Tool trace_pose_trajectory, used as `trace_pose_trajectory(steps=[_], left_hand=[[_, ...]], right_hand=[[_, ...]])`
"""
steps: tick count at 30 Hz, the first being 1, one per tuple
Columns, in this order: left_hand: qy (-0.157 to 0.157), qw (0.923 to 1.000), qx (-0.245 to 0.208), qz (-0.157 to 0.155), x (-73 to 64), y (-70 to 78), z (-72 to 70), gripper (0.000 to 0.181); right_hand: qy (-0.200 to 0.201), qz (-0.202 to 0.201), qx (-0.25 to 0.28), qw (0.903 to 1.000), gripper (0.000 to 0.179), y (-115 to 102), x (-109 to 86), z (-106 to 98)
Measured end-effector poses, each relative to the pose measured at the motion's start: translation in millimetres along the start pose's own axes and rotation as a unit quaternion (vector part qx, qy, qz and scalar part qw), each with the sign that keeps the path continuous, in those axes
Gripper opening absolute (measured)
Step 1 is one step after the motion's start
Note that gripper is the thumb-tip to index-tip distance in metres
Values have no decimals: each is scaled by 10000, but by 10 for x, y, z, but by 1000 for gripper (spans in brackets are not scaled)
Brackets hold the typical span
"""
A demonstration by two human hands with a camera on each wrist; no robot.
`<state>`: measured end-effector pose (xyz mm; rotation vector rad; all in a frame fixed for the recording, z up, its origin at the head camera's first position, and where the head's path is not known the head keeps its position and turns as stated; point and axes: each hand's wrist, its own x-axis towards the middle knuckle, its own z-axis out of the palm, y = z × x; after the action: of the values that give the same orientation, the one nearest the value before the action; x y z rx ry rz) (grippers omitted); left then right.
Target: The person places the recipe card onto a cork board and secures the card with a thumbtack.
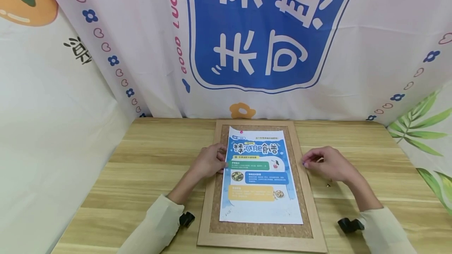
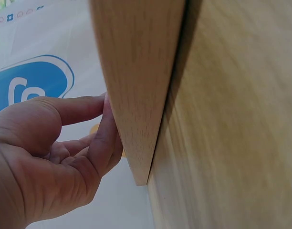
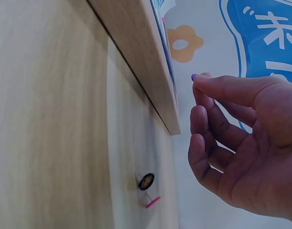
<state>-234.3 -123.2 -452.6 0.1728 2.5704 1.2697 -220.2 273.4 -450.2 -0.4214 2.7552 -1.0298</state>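
Observation:
A printed poster point(image 1: 261, 214) with a blue border lies on a wood-framed cork board point(image 1: 261, 229). One pink thumbtack point(image 1: 241, 131) sits near its top left, where the corner curls up. At the poster's left edge, my left hand point(image 1: 209, 160) pinches with thumb and forefinger; the frame hides the fingertips in the left wrist view. Just right of the board, my right hand point(image 1: 328, 163) pinches a small purple thumbtack point(image 3: 194, 77) between thumb and forefinger, the other fingers loosely bent. The tack is held apart from the poster.
On the wooden table point(image 1: 155, 156), right of the board, lie a dark-rimmed thumbtack point(image 3: 146, 182) and a pink thumbtack point(image 3: 153, 202). A printed cloth point(image 1: 155, 69) hangs behind the table. A black wrist device point(image 1: 350, 225) sits at the right sleeve.

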Motion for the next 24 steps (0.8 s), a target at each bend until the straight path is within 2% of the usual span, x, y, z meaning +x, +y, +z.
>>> trace_pose_trajectory(steps=[24], left_hand=[[2,10000,-33,-77,13,-7,4,47]], right_hand=[[39,-16,420,9991,12,-189,275,72]])
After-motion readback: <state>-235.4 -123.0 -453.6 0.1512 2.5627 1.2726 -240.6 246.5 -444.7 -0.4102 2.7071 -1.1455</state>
